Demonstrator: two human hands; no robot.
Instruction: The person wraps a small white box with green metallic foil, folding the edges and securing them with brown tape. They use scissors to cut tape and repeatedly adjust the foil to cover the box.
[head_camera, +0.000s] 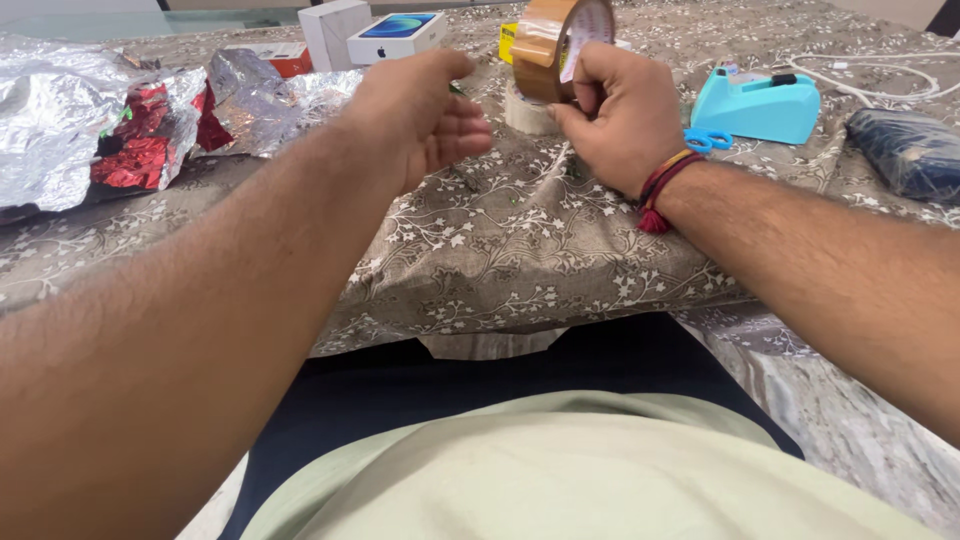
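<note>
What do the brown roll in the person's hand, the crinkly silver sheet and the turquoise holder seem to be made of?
The brown tape roll looks like glossy plastic film, translucent and shiny. The silver sheet looks like metal foil or foil-coated wrap: creased, mirror-bright. The turquoise tape dispenser seems moulded plastic, smooth with a soft sheen.

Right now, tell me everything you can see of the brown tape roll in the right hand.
The brown tape roll is a wide ring of glossy tan packing tape on a pale core with a printed inner label. It stands on edge, lifted above the patterned tablecloth, over a smaller whitish roll. The right hand grips it from below; its fingers wrap the rim. The left hand is open, not touching it.
</note>
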